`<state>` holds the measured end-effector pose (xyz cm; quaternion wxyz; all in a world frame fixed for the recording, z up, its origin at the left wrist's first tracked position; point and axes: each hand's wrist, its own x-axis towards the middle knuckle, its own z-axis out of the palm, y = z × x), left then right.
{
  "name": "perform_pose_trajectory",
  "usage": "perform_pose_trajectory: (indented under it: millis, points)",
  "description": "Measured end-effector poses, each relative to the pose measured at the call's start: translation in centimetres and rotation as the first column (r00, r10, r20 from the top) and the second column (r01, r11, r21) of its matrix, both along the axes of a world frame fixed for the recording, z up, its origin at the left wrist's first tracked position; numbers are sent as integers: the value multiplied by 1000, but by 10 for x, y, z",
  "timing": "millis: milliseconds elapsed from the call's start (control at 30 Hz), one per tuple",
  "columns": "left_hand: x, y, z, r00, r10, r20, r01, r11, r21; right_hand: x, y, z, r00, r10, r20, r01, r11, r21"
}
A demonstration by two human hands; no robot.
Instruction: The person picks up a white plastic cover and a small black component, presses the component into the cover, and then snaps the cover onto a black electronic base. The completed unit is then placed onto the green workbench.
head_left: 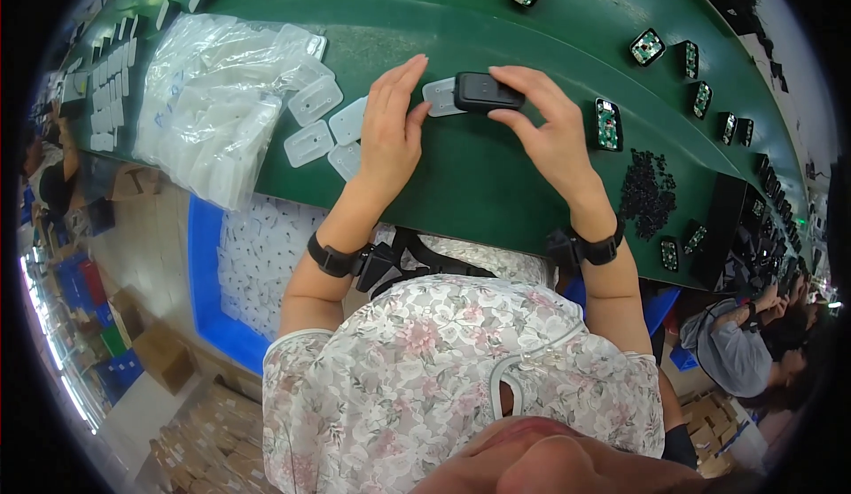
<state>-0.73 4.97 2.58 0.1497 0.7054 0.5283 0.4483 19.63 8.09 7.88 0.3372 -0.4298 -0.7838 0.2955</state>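
Green table [479, 184]; case [487, 93] in right grip [554, 126]

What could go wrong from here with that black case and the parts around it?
The right grip pinches the black plastic case near one end, so it might slip. The loose pile of small black parts lies close to the right wristband; a brush of the arm could scatter it. The nearest green circuit board sits uncovered just to the right of that grip, so a sideways knock might harm it.
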Motion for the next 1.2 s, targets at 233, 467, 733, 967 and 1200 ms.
perform_pose_trajectory:
  millis: [233, 467, 733, 967, 1200]
  points:
    - [-8, -9, -2, 991, -94, -100, 88, 994, -69, -18, 16, -21, 982, 124, 139, -133, 990, 55]
    - [-11, -13, -5, 973, -110, -204, 89, 990, -110, -20, 19, -26, 972, 164, 167, -174, 984, 41]
    - [-15, -14, 3, 931, -128, -342, 84, 986, -141, -29, 14, -15, 915, 132, 381, -206, 965, 161]
    - [-24, -7, 9, 962, -163, -218, 119, 973, -199, -31, 23, -6, 933, 187, 309, -224, 970, 91]
    - [-26, -9, 4, 950, -172, -260, 126, 975, -182, -32, 18, -11, 945, 184, 270, -201, 979, 36]
